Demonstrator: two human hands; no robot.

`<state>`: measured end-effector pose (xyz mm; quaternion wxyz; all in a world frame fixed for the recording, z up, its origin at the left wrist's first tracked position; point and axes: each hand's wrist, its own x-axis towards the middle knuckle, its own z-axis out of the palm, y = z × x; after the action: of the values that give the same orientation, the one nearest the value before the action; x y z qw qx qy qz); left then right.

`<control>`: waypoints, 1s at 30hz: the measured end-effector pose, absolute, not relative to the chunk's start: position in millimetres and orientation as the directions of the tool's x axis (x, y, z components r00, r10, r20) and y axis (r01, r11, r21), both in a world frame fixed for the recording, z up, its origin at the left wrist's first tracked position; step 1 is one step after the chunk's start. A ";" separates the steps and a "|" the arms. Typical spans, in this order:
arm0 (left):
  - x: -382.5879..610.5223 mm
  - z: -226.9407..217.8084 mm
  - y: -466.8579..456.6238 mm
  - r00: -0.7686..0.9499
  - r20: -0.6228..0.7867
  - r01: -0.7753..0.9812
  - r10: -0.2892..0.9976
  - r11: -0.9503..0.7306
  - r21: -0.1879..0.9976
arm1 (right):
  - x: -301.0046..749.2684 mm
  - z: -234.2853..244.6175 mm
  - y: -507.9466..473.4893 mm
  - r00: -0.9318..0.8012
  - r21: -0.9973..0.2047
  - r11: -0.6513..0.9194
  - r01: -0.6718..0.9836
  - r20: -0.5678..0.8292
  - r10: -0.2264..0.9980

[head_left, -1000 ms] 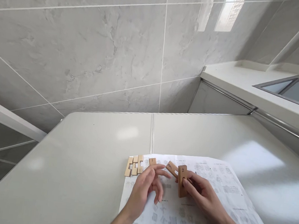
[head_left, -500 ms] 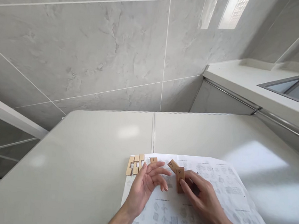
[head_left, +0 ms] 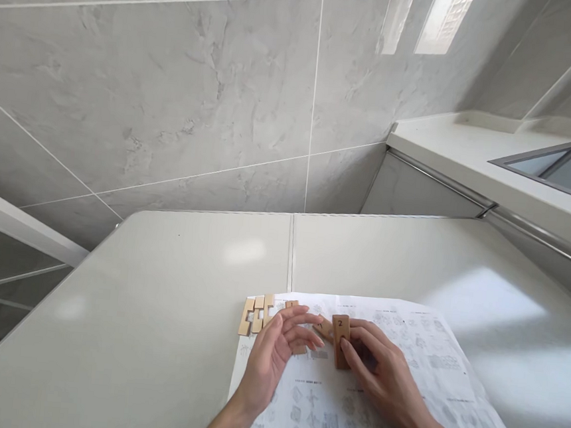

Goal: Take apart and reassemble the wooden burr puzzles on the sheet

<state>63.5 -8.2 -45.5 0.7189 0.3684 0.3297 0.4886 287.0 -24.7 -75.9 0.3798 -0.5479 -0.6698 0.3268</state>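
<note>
My right hand [head_left: 384,369] pinches a notched wooden puzzle block marked 2 [head_left: 340,345], held nearly upright above the printed sheet. Behind its left side a second wooden block [head_left: 324,326] slants up to the left, and its far end meets the fingertips of my left hand [head_left: 273,356]. That hand is turned partly palm up with its fingers apart and curved, not closed on anything. Another wooden block [head_left: 291,304] lies partly hidden behind the left fingers. Several notched blocks [head_left: 258,313] stand in a row at the sheet's upper left corner.
Under the hands lies a white instruction sheet [head_left: 398,410] with small printed diagrams, on a pale table [head_left: 155,336] with a seam. A grey tiled wall [head_left: 176,98] rises behind. To the right is a white counter [head_left: 437,137] with a framed dark inset.
The slanted block has shifted down and left, so its end now meets my left fingertips. The block marked 2 has moved slightly left and up with my right hand.
</note>
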 end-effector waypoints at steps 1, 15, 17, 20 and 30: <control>63.3 -44.6 -9.2 0.283 -0.110 -0.397 0.953 0.221 0.891 | 286.9 -75.7 -24.8 -0.110 -0.856 0.182 0.485 0.146 0.983; 53.4 -56.2 -4.5 0.289 0.439 0.629 0.851 -0.515 0.583 | 293.8 -76.5 -21.1 -0.088 -0.886 0.122 0.448 0.093 0.992; 52.1 -56.0 -3.3 0.329 0.453 0.673 0.829 -0.542 0.503 | 294.4 -75.5 -20.3 -0.089 -0.887 0.119 0.447 0.088 0.992; 46.5 -54.3 -0.6 0.385 0.423 0.726 0.820 -0.552 0.411 | 294.2 -72.4 -19.5 -0.118 -0.898 0.117 0.424 0.074 0.990; 39.0 -55.6 3.9 0.449 0.339 0.761 0.827 -0.552 0.339 | 299.3 -76.6 -19.5 -0.019 -0.875 0.046 0.482 0.042 0.999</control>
<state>39.0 3.9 -55.6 0.0687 0.8483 0.4681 0.2379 299.3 -19.5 -76.6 0.3693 -0.5953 -0.6219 0.3501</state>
